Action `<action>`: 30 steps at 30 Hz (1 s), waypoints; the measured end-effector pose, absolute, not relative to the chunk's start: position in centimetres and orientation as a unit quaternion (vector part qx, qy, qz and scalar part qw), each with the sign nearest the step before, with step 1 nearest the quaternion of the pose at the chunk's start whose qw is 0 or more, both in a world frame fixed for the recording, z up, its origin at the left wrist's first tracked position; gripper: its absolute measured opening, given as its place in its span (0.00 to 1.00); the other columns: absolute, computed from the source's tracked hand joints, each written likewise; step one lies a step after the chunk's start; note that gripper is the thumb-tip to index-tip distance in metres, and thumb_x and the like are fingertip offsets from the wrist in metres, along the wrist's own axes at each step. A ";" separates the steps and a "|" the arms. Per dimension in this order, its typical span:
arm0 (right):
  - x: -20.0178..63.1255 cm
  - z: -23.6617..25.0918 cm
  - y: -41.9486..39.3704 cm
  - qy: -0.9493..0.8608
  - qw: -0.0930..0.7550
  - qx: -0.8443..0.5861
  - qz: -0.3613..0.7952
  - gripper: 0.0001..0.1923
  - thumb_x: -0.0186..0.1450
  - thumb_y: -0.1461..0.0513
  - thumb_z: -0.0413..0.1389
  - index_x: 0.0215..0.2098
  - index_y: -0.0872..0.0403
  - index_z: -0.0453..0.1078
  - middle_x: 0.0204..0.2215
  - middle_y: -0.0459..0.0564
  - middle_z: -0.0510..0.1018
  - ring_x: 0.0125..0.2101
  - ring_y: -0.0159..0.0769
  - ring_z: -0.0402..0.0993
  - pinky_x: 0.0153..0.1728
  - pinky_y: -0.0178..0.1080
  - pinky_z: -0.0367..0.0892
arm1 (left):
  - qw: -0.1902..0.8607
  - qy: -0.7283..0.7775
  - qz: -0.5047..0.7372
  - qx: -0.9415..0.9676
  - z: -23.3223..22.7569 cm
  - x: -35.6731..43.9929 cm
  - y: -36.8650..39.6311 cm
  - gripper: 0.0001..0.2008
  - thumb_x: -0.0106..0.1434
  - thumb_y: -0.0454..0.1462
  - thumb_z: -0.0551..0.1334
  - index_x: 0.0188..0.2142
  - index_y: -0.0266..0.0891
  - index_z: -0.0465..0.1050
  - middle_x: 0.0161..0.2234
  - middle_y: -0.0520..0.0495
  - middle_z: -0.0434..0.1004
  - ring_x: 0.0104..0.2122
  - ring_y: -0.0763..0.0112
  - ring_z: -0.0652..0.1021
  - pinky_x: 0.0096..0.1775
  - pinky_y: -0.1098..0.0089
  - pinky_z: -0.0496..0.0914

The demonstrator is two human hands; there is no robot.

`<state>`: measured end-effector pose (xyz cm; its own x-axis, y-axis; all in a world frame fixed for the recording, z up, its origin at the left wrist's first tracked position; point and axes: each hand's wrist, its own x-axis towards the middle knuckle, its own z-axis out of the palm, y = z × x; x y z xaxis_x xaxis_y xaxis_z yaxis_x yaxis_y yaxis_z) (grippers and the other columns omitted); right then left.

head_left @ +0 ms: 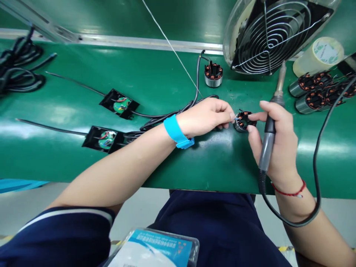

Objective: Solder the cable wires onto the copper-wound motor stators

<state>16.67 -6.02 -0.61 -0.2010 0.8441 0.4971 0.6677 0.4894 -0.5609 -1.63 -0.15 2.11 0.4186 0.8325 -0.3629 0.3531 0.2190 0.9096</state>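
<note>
Stator (243,120) pinched between left hand (204,118) and iron-gripping right hand (274,142); table edge near.

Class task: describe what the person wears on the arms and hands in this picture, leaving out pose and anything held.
Both forearms are bare and neither hand is gloved. The left hand has a bright blue wristband with a buckle on the wrist. The right hand has a thin red string bracelet at the wrist. A short dark navy sleeve with a pale stripe covers the left upper arm.

Hidden / cut off
Fan (274,35) clipped at 12–1 o'clock; stators (319,91) run off edge at 3; wire ends at stator (243,120) too small, left fingers (226,115) cover them.
</note>
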 end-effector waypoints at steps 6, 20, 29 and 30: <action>15.6 -1.4 -4.6 -0.772 0.372 -0.497 0.135 0.21 0.66 0.64 0.54 0.56 0.42 0.62 0.39 0.46 0.78 0.42 0.44 0.74 0.51 0.53 0.67 | 0.598 0.508 0.208 0.584 2.1 -1.6 -0.2 0.12 0.62 0.28 0.60 0.21 0.36 0.68 0.20 0.52 0.70 0.22 0.78 0.69 0.30 0.73 0.66; 17.0 -1.1 -6.0 -0.751 0.388 -0.523 0.105 0.26 0.65 0.63 0.57 0.60 0.45 0.62 0.40 0.49 0.81 0.44 0.47 0.77 0.50 0.55 0.69 | 0.596 0.506 0.200 0.591 1.9 -1.4 -0.3 0.10 0.63 0.30 0.59 0.24 0.34 0.70 0.22 0.51 0.71 0.23 0.79 0.70 0.29 0.75 0.65; 17.7 -2.0 -9.9 -0.656 0.552 -0.509 0.072 0.21 0.63 0.60 0.63 0.54 0.45 0.73 0.38 0.48 0.80 0.27 0.36 0.76 0.32 0.44 0.74 | 0.509 0.512 0.213 0.659 1.6 -1.1 -0.4 0.09 0.61 0.32 0.59 0.25 0.35 0.70 0.21 0.52 0.71 0.23 0.77 0.69 0.29 0.72 0.63; 17.7 -2.1 -10.2 -0.661 0.555 -0.500 0.071 0.19 0.63 0.60 0.63 0.53 0.47 0.74 0.35 0.47 0.80 0.26 0.35 0.75 0.31 0.42 0.73 | 0.499 0.512 0.216 0.664 1.6 -1.1 -0.5 0.08 0.61 0.32 0.59 0.25 0.35 0.70 0.21 0.52 0.70 0.23 0.77 0.68 0.29 0.72 0.62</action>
<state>17.74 -10.23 -2.09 0.1171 0.7399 0.6624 0.5813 0.4898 -0.6498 -1.12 -0.48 1.58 0.3813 0.8968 -0.2244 0.4648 0.0239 0.8851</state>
